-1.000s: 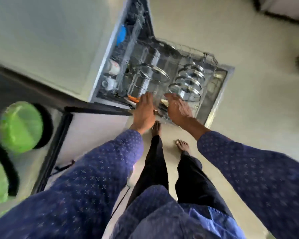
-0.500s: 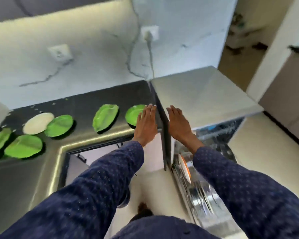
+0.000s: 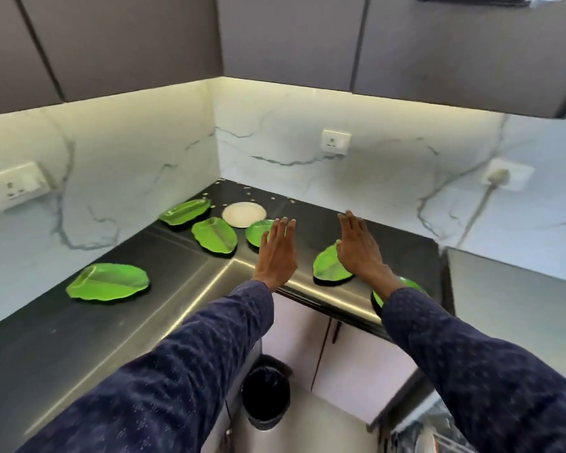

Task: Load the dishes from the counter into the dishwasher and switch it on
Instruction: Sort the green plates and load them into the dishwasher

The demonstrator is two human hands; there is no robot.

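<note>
- Kitchen corner, dark L-shaped worktop [image 3: 164,286] under grey wall cabinets, white marble splashback; black bin [image 3: 266,393] on the floor below.
- Dishwasher rack only a blurred sliver at the bottom right corner; contents not readable.
- Nearest dish: green plate [image 3: 406,284] at the worktop's front edge, mostly hidden under the right forearm.
- Right hand [image 3: 358,248]: fingers straight and together, holding nothing, hovering over the leaf plate [image 3: 327,268]. Contact can't be told.
- That leaf plate lies directly beneath and just left of the right hand, long axis running front-left to back-right. Right hand is clearly the nearer one, probably the next pick.
- Left hand [image 3: 276,251]: flat, empty, over the near edge of the green plate [image 3: 255,231] behind it.
- Far left: big leaf plate [image 3: 107,282], well apart from both hands.
- Further back: leaf plate [image 3: 214,236], leaf plate [image 3: 184,211], round white plate [image 3: 244,214] near the corner.
- All still to be loaded.
</note>
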